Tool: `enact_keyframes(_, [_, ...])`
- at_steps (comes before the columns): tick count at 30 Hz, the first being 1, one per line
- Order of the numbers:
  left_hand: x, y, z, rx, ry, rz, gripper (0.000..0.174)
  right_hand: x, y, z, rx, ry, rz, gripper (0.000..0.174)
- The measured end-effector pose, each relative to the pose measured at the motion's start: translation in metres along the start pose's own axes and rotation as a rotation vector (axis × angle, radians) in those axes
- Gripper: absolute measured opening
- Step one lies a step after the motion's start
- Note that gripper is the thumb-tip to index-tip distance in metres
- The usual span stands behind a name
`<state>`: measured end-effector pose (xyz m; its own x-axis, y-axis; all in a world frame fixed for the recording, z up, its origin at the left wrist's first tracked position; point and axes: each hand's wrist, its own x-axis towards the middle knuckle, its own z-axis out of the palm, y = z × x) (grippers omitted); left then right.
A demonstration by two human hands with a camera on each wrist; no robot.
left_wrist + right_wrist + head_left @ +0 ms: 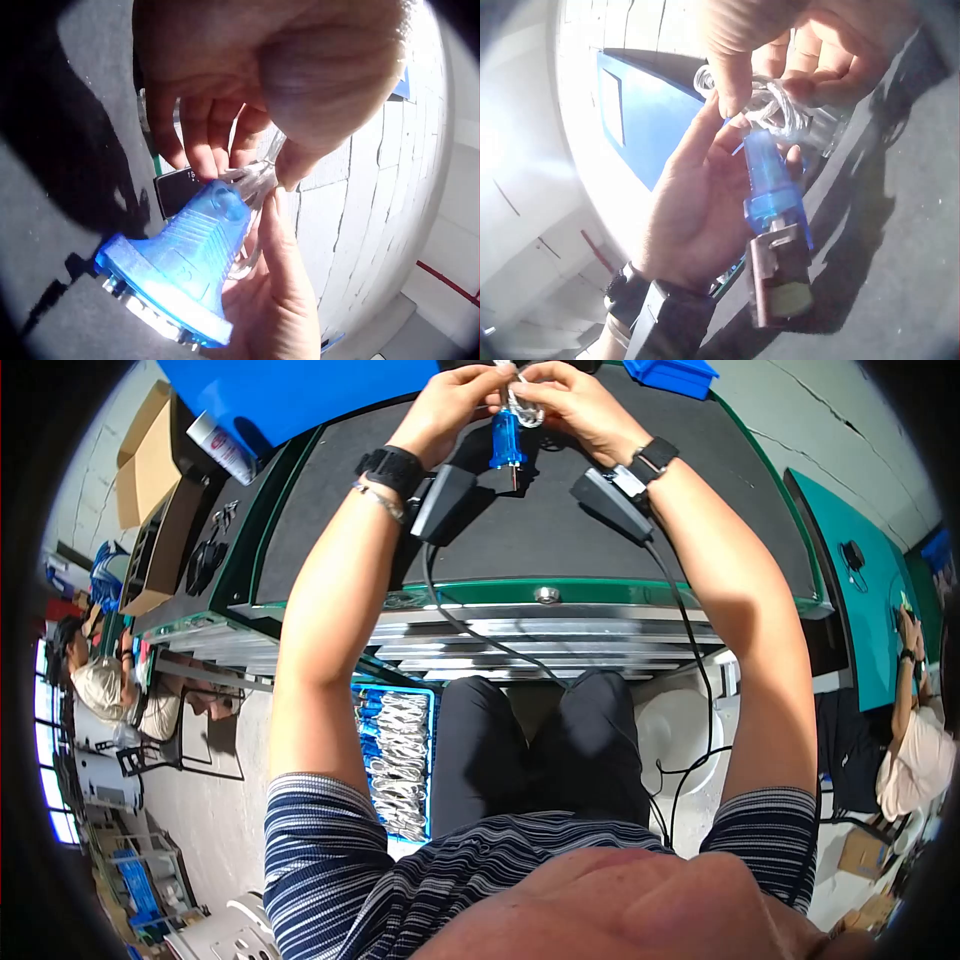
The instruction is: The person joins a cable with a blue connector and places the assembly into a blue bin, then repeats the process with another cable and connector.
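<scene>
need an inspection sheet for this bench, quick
surface: dark mat, no damage seen
job's things: blue plug on a looped clear cable; crate of similar bundles beside the legs
clutter: spray can and open carton at left, blue bin at the far right
hands: left hand and right hand both pinch the cable
other cables: black leads run from the wrist units over the bench edge
surroundings: one person at left, another at right by a teal bench
</scene>
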<state>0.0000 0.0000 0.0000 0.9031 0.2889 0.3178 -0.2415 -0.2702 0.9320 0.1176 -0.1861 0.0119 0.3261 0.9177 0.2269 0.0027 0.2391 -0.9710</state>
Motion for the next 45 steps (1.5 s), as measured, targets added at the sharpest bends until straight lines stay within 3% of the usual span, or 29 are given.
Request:
enact_keyframes(3, [0.002,0.013,-0.013,0.044,-0.013,-0.003,0.043,0.02,0.018,0.008,0.089,0.048,-0.13,0.02])
enact_keyframes(5, [-0.002,0.014,-0.005,0.062,0.044,-0.032,0.044,0.031,0.032,-0.008,-0.152,0.119,-0.143,0.042])
enact_keyframes(9, [-0.002,0.006,0.001,0.013,0.05,-0.026,0.046,0.002,0.009,-0.003,-0.039,0.1,-0.05,0.036])
enact_keyframes(14, [0.002,-0.002,0.0,0.026,0.072,0.017,0.045,0.006,0.02,-0.01,-0.085,0.048,0.023,0.045])
enact_keyframes(18, [0.001,-0.002,0.002,0.065,0.07,0.038,0.045,0.01,0.018,-0.014,-0.03,-0.051,0.126,0.04])
enact_keyframes(24, [-0.008,0.012,0.014,0.053,0.058,-0.014,0.042,0.007,0.017,-0.015,0.003,-0.14,0.126,0.039])
enact_keyframes(30, [-0.005,0.01,0.011,0.112,-0.028,-0.064,0.039,0.01,0.024,-0.016,-0.008,-0.074,0.13,0.037])
enact_keyframes(37, [-0.013,0.015,0.019,0.045,0.054,-0.046,0.041,0.01,0.029,-0.018,0.008,-0.053,0.039,0.033])
enact_keyframes(40, [-0.01,0.013,0.018,0.153,0.022,-0.149,0.042,0.01,0.026,-0.019,0.005,0.023,0.059,0.037])
enact_keyframes(45, [-0.005,0.008,0.014,0.18,-0.007,-0.094,0.034,0.012,0.026,-0.021,0.004,0.05,0.059,0.038])
